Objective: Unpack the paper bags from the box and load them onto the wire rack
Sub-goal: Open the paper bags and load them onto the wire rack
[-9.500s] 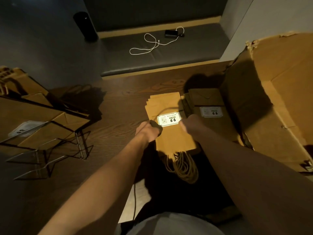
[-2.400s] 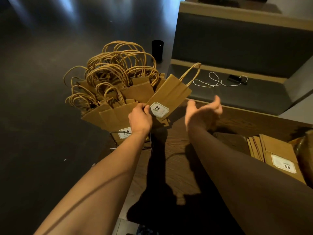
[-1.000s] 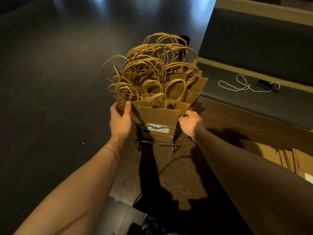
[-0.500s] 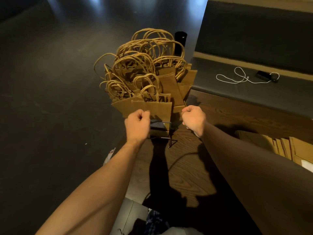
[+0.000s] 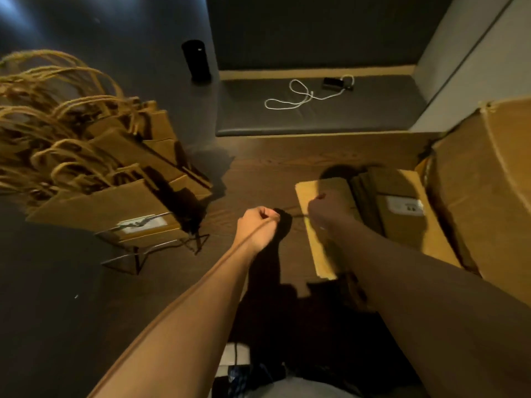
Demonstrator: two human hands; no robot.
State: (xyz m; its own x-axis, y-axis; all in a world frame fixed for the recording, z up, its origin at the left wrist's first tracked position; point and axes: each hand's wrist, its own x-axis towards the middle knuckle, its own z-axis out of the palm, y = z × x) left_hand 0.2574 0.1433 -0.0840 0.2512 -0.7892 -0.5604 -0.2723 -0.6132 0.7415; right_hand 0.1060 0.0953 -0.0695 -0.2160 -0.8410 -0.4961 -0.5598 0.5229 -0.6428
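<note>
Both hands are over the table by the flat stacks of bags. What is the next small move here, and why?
Probably the right hand should close on the top bag of the flat stack under it and lift it. The wire rack to the left already holds many bags, both fists look curled with no bag visibly in their grip, and flat stacks are still on the table.
</note>
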